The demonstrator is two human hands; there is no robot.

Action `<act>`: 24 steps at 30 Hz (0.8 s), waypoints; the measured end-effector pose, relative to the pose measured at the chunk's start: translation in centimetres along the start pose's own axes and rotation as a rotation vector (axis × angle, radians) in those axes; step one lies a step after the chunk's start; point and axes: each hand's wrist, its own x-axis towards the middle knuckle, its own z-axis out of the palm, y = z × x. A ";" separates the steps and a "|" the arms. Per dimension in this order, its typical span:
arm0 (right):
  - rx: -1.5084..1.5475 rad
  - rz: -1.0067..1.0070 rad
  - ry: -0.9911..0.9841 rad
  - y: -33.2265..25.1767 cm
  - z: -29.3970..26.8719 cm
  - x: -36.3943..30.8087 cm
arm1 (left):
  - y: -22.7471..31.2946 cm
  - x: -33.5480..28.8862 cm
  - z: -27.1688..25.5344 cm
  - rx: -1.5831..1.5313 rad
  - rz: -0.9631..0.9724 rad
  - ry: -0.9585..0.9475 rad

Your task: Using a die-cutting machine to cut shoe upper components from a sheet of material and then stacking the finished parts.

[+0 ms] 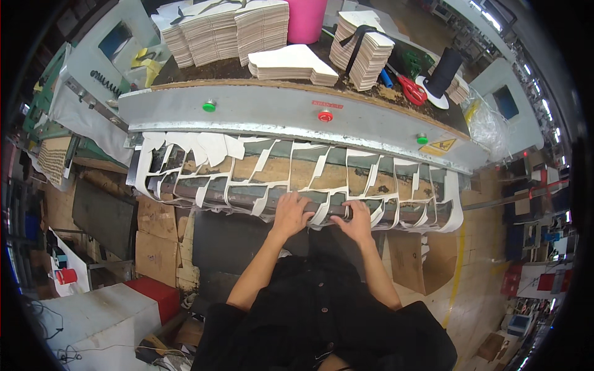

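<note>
A white sheet full of cut-out openings (322, 190), like leftover webbing, lies across the machine bed (272, 170) and hangs over its front edge. At the middle of that edge, my left hand (291, 215) grips the sheet's near border, fingers over the top and thumb toward the right. Just right of it, my right hand (356, 224) holds the same border, with its thumb pointing left. A narrow strip of sheet shows between the two hands. Loose white cut pieces (207, 148) lie on the bed's far left.
Behind the bed runs a grey machine beam (266, 108) with green buttons and a red button (325, 115). Above it are stacks of white cut pieces (263, 31), red-handled scissors (413, 91) and a black thread cone (444, 73). An open cardboard box (411, 260) stands below right.
</note>
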 end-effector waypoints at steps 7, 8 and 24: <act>-0.194 0.024 -0.138 -0.2 -0.3 2.6 | 1.0 1.5 0.4 -0.004 -0.064 -0.031; -0.194 0.025 -0.139 -0.3 -0.3 2.9 | 1.1 2.0 0.3 0.025 -0.080 -0.040; -0.080 -0.039 -0.422 1.4 -3.6 15.5 | -3.2 12.2 -0.2 -0.107 -0.269 0.001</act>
